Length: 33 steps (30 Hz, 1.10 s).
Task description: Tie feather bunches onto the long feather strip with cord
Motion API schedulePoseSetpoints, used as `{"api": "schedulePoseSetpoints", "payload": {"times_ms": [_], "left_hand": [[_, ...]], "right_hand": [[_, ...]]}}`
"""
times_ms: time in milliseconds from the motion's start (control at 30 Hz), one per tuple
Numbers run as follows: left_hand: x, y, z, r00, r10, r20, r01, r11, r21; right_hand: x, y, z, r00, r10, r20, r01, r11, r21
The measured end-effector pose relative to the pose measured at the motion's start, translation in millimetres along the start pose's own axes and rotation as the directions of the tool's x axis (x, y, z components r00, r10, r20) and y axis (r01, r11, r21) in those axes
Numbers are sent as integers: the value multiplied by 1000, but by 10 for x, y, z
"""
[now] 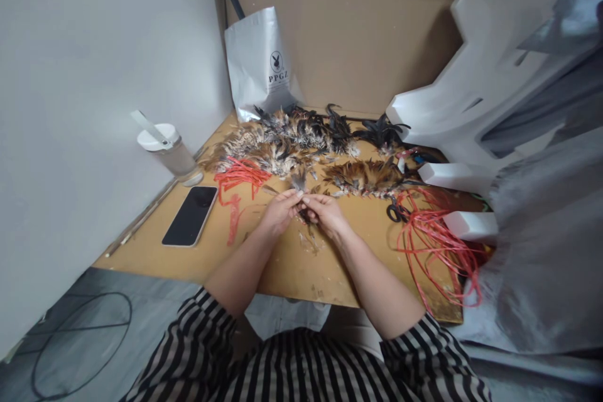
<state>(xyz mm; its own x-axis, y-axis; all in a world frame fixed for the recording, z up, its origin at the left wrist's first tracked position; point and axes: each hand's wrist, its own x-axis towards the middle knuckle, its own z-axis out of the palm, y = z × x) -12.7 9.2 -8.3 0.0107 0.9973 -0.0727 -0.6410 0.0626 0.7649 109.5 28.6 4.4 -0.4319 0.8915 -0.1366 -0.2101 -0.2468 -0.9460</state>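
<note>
Close together over the middle of the table, my left hand (279,210) and my right hand (326,211) meet at their fingertips. Between them a small greyish feather (298,177) points up and away from me. My left fingers pinch its base, and my right thumb and forefinger press together against the same spot. Some dark brown feathers (305,216) show below the fingers, partly hidden by my right hand. Just beyond the hands lie heaps of brown and black feathers (282,154), with another brown row of feathers (367,177) to the right.
Red plastic strips (242,174) lie left of my hands, and a larger tangle of red strips (438,239) on the right by black scissors (394,210). A phone (190,217), a lidded cup (172,154) and a silver bag (257,63) stand or lie leftward. White moulded panels (438,94) rise at right.
</note>
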Motion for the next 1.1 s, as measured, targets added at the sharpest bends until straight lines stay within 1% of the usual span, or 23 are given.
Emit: {"api": "schedulePoseSetpoints", "payload": {"times_ms": [100, 167, 300, 367, 467, 533, 633, 767, 833, 933, 1000, 1033, 1067, 1100], "left_hand": [[-11, 11, 27, 1000, 0, -4, 0, 1000, 1], [-18, 17, 38, 1000, 7, -1, -7, 1000, 11], [-28, 26, 47, 1000, 17, 3, -17, 999, 29], [-35, 32, 59, 1000, 19, 1, -19, 999, 32], [-43, 33, 89, 999, 35, 1, -35, 998, 43], [-43, 24, 106, 998, 56, -8, -55, 997, 60], [-27, -10, 98, 995, 95, -37, -90, 987, 134], [13, -62, 25, 986, 154, -62, -133, 957, 259], [25, -70, -10, 986, 156, -59, -133, 949, 287], [18, -51, -22, 989, 138, -51, -119, 952, 282], [2, -26, -6, 992, 119, -50, -103, 962, 251], [-6, -14, 6, 993, 104, -50, -90, 971, 223], [-14, -3, 17, 995, 84, -52, -72, 979, 188], [-19, 5, 26, 997, 60, -52, -51, 987, 150]], "right_hand": [[2, 3, 7, 999, -43, -24, 42, 999, -5], [-2, 2, 11, 995, -86, -54, 83, 995, -50], [-22, 0, 27, 989, -127, -78, 116, 984, -137], [-30, 6, 36, 979, -184, -88, 165, 967, -194], [-35, 21, 41, 951, -291, -109, 248, 922, -297], [-37, 28, 40, 940, -322, -116, 269, 905, -330], [-47, 28, 35, 941, -320, -107, 271, 906, -325], [-67, 7, 43, 948, -302, -95, 259, 912, -318], [-71, -4, 50, 950, -298, -95, 252, 909, -332], [-65, -9, 44, 958, -277, -79, 230, 901, -367], [-65, -14, 24, 953, -298, -58, 244, 865, -439], [-69, -20, 11, 940, -339, -44, 272, 820, -503], [-77, -31, -1, 918, -395, -25, 309, 755, -578], [-88, -45, -12, 891, -454, 0, 342, 672, -657]]}}
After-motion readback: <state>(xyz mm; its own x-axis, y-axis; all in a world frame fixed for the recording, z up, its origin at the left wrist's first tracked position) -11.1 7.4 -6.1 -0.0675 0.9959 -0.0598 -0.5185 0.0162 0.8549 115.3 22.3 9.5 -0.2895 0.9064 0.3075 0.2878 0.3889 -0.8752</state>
